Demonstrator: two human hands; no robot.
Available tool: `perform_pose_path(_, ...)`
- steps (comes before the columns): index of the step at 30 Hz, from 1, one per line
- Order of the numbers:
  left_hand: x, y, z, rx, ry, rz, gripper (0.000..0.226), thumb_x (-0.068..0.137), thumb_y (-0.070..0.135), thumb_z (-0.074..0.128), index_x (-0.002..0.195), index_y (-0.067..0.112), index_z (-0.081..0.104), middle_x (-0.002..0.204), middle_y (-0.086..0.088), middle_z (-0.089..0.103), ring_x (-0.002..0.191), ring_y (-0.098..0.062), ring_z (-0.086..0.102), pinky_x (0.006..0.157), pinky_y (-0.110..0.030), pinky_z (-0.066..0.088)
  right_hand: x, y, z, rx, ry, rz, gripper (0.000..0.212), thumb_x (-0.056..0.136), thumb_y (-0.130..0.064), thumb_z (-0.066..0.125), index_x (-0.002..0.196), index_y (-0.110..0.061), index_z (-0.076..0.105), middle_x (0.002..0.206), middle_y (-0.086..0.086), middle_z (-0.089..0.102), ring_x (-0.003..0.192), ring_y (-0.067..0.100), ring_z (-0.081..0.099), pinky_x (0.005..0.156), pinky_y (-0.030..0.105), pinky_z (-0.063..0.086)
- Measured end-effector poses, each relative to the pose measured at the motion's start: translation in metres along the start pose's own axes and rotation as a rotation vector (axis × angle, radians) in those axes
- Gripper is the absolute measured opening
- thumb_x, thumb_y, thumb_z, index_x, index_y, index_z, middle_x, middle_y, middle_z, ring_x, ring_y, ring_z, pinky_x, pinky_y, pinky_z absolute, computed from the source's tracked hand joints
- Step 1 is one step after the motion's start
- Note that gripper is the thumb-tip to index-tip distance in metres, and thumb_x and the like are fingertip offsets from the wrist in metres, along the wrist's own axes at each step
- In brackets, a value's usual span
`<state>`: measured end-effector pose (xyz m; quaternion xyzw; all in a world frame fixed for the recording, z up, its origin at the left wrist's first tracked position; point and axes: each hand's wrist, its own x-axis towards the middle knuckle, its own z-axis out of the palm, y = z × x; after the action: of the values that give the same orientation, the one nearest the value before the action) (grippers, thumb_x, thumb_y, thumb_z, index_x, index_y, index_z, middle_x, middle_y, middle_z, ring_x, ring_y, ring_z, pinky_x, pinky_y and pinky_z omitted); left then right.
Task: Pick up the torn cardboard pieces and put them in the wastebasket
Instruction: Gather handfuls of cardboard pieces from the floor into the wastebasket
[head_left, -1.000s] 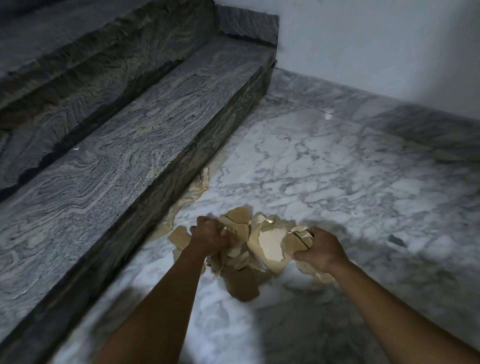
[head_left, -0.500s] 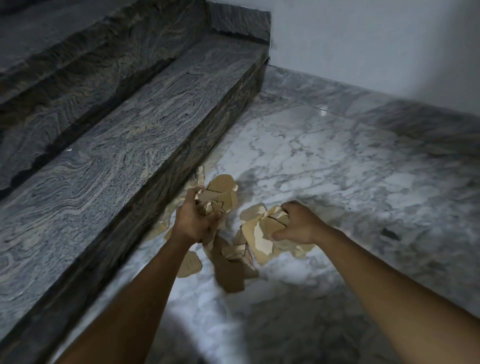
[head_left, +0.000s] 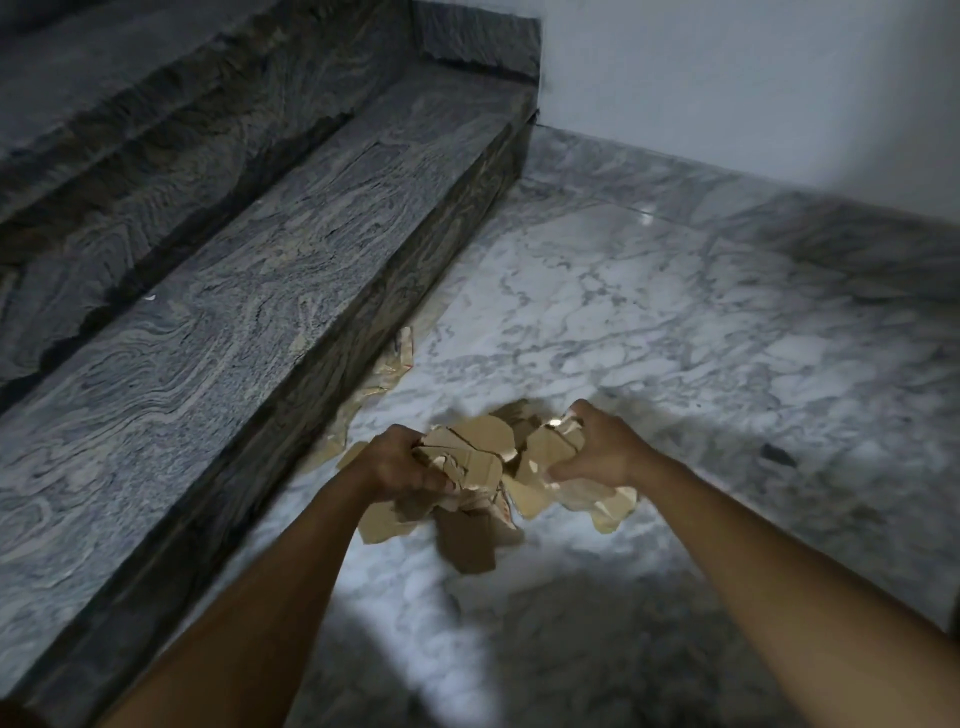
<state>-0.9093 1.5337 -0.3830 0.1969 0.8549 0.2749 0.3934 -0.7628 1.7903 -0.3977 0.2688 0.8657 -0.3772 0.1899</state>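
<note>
Left hand (head_left: 397, 467) and right hand (head_left: 605, 449) each grip cardboard pieces (head_left: 483, 441); press bundles together before lifting; strays (head_left: 397, 361) lie at 11 o'clock.

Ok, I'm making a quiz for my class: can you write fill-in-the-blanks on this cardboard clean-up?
1. The left hand and right hand grip torn tan cardboard pieces; the dark grey stone step is nearer the ___ one.
2. Loose scraps lie along the foot of the ___.
3. The wastebasket is ___ of view.
Missing: left; step; out.
</note>
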Motion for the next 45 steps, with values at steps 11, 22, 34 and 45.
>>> perform_pose_path(11,0.056,0.069,0.082,0.59,-0.079,0.097,0.074,0.065,0.056,0.068,0.133,0.035,0.05,0.141,-0.007,0.044,0.124,-0.033,0.048,0.099,-0.044,0.047,-0.026,0.091,0.011,-0.321,0.338,0.188,0.064,0.077,-0.045,0.076,0.129,-0.018,0.049,0.126,0.009,0.058,0.115,0.031,0.055,0.089,0.037,0.049)
perform_pose_path(22,0.043,0.065,0.09,0.384,0.155,0.151,0.067,0.073,0.045,0.071,0.128,0.032,0.035,0.113,-0.004,0.05,0.103,-0.028,0.056,0.085,-0.04,0.05,-0.026,0.086,0.003,-0.189,0.338,0.319,0.056,0.07,-0.049,0.081,0.114,-0.021,0.06,0.113,0.006,0.067,0.104,0.028,0.066,0.077,0.031,0.05)
perform_pose_path(34,-0.015,0.015,-0.032,-0.063,0.271,-0.071,0.037,0.063,0.031,0.091,0.094,0.02,0.073,0.087,0.003,0.07,0.083,-0.014,0.065,0.07,-0.022,0.044,0.021,-0.011,-0.02,0.28,0.086,0.16,0.072,0.049,-0.054,0.093,0.104,-0.012,0.071,0.101,0.004,0.072,0.09,0.019,0.068,0.07,0.031,0.057)
perform_pose_path(45,-0.039,-0.069,-0.034,-0.212,0.165,-0.24,0.055,0.035,0.035,0.098,0.085,0.024,0.079,0.087,0.008,0.077,0.088,-0.014,0.073,0.087,-0.034,0.058,0.058,-0.047,0.078,-0.128,0.208,0.252,0.09,0.07,-0.06,0.079,0.144,-0.025,0.041,0.144,0.015,0.039,0.129,0.041,0.042,0.1,0.047,0.043)
